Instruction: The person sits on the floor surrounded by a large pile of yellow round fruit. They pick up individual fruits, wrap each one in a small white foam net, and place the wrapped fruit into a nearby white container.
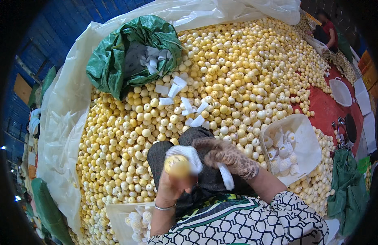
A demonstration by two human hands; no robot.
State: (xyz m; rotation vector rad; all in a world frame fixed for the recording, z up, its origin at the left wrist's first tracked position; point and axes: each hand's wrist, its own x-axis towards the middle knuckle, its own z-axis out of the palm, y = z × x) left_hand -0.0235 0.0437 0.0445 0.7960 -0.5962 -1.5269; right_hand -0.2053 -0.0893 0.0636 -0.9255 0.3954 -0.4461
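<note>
My left hand (173, 186) is bare, wears a bangle at the wrist, and holds a yellow striped round fruit (176, 164). A white foam net sleeve (189, 154) lies against the fruit's upper side. Part of the fruit and the fingertips are blurred. To the right, my right hand (232, 156), in a brown patterned glove, is bent over my lap with another white foam sleeve (226, 176) hanging below its palm. Loose foam sleeves (174, 90) lie on the fruit ahead of my knees.
A heap of yellow fruit (238, 70) surrounds me. The green sack (108, 65) holds foam sleeves. Sleeved fruit fills part of the white basket (305, 144) at right and another basket (115, 217) at lower left. A person (329, 33) sits at upper right, near an unoccupied stool (350, 128).
</note>
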